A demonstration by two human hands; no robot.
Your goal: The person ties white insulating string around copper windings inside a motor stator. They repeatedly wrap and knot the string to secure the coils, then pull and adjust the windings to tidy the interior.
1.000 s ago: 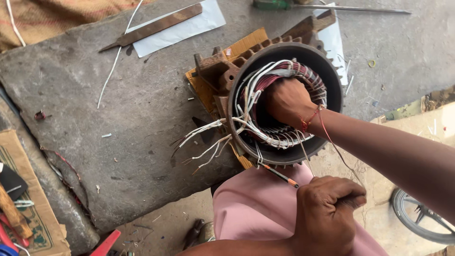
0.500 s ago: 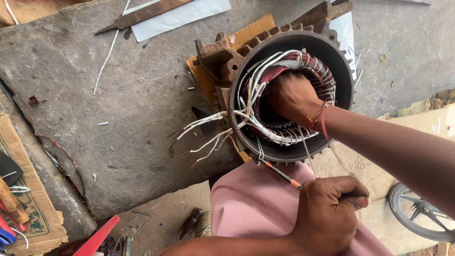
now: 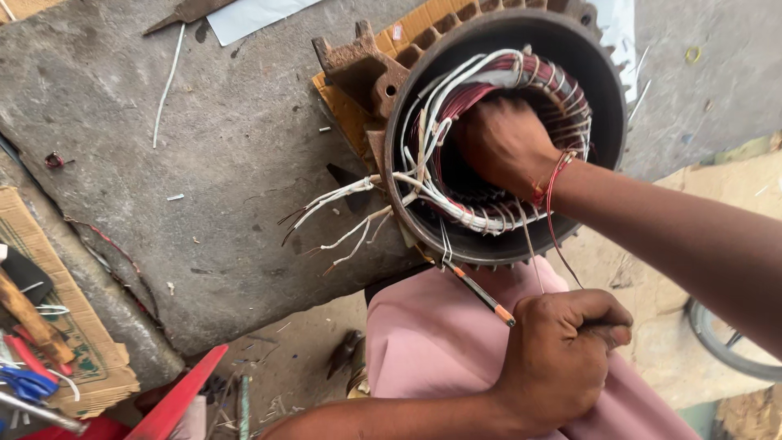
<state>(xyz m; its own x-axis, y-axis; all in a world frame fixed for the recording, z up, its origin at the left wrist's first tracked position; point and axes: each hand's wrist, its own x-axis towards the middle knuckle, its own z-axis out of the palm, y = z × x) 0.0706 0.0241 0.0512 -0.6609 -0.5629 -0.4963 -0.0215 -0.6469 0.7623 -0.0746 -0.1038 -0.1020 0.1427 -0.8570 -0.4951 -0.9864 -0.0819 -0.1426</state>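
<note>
Iron, dark and rusted, is making up the round finned stator housing (image 3: 607, 122) that is standing on the grey concrete slab (image 3: 204, 163) at about one o'clock from the person's lap, its open bore facing up. Reddish copper windings (image 3: 562, 90) are ringing the inside, and a bundle of white sleeved lead wires (image 3: 342, 212) is trailing out at nine o'clock with bared ends.

By the look of it, the housing is heavy and stiff and is best gripped by its outer rim or the rusty mounting foot (image 3: 358, 65) at eleven o'clock. The windings and leads seem far more delicate: thin enamelled wire that bends and scrapes easily, so a light touch on the sleeves suits them better than a pull on the bare strands.

The right hand (image 3: 505, 143) is reaching down into the bore, fingers curled against the coil at the inner wall; whether it is pinching anything I cannot tell, since the fingertips are hidden. The left hand (image 3: 562, 350) is closed into a fist around a thin black tool with an orange band (image 3: 481, 295), its tip pointing at the stator's lower edge at six o'clock.

The housing's top is cut off by the frame, and the tool tip is lost among the wires.
</note>
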